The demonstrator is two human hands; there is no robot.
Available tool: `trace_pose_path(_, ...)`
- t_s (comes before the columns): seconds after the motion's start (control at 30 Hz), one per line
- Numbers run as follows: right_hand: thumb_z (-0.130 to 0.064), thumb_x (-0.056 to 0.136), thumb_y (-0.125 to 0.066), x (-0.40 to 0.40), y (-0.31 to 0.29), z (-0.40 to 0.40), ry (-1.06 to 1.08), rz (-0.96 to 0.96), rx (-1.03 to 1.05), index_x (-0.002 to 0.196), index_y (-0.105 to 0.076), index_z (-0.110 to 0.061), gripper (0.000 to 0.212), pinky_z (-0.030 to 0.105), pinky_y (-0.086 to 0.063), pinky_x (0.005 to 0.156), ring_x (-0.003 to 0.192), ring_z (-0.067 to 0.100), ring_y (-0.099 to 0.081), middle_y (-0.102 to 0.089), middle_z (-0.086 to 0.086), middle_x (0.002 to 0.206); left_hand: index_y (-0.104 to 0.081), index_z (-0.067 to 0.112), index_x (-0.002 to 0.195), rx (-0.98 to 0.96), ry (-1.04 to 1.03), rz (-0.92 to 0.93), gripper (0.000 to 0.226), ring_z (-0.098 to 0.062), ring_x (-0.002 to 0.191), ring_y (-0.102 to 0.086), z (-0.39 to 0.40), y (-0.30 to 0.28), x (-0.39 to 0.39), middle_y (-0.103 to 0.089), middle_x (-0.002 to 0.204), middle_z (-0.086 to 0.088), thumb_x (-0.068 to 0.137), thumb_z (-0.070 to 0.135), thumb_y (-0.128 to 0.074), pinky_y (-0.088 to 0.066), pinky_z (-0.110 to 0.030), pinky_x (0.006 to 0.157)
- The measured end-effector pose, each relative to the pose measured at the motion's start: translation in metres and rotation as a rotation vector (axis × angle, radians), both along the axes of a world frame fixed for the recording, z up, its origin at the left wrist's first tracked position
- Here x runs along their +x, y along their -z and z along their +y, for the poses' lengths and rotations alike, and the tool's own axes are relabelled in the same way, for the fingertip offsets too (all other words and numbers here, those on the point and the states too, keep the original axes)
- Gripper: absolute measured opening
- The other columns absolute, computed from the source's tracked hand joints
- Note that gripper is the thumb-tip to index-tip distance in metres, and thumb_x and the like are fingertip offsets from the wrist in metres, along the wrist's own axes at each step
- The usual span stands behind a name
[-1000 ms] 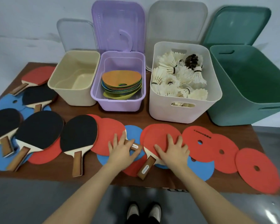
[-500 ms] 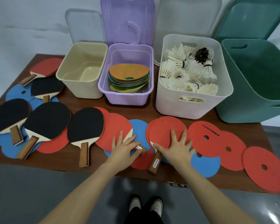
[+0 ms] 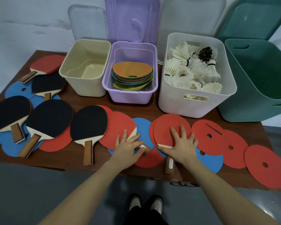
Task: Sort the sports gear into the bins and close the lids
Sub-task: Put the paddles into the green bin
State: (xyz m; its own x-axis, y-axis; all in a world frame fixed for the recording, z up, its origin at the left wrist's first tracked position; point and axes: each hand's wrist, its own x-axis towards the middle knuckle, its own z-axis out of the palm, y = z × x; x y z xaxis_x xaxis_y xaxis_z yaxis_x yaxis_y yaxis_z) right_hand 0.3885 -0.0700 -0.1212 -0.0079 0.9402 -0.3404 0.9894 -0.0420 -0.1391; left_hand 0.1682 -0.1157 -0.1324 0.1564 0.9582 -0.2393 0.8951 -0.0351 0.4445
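Several table tennis paddles and flat red and blue discs lie across the brown table (image 3: pixel 91 166). My left hand (image 3: pixel 128 147) rests with spread fingers on a red paddle (image 3: pixel 118 127) and touches its handle (image 3: pixel 143 147). My right hand (image 3: pixel 182 144) lies flat on another red paddle (image 3: pixel 169 125), whose handle (image 3: pixel 169 164) points at me. At the back stand four open bins: cream (image 3: pixel 86 67) with nothing inside, purple (image 3: pixel 131 73) holding colored discs, white (image 3: pixel 195 75) full of shuttlecocks, green (image 3: pixel 256 78).
The bins' lids lean upright against the wall behind them. Black paddles (image 3: pixel 50 117) overlap blue discs (image 3: pixel 6 143) at the left. Red discs (image 3: pixel 264 166) with center holes spread to the right edge. My feet show below the table's near edge.
The camera view has shifted closer and slightly down. Both hands stay on the same two red paddles, with my left fingers now reaching onto the handle.
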Motion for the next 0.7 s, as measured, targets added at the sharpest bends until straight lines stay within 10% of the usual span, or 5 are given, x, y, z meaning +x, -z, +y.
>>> trace_pose_path(0.27,-0.091,0.058,-0.043,-0.018,0.000,-0.012,0.212,0.054,-0.114,0.145,0.004,-0.046,0.108,0.063,-0.017,0.106,0.137,0.050,-0.001,0.012,0.003,0.156,-0.038,0.032,0.141,0.018,-0.011,-0.028,0.046,-0.024,0.144,-0.006,0.000,-0.009,-0.017,-0.016,0.156,0.007,0.097,0.044,-0.040,-0.006,-0.043,0.115)
trace_pose_path(0.7,-0.085,0.061,-0.049,-0.061,-0.019,-0.025,0.139,0.193,0.142,0.140,-0.032,-0.043,0.092,0.051,-0.025,0.105,0.129,0.040,-0.032,-0.025,0.002,0.150,-0.014,0.030,0.148,-0.022,-0.523,0.262,0.078,-0.046,0.139,-0.002,0.001,-0.019,-0.085,0.000,0.157,-0.007,0.084,0.069,-0.037,-0.011,-0.056,0.110)
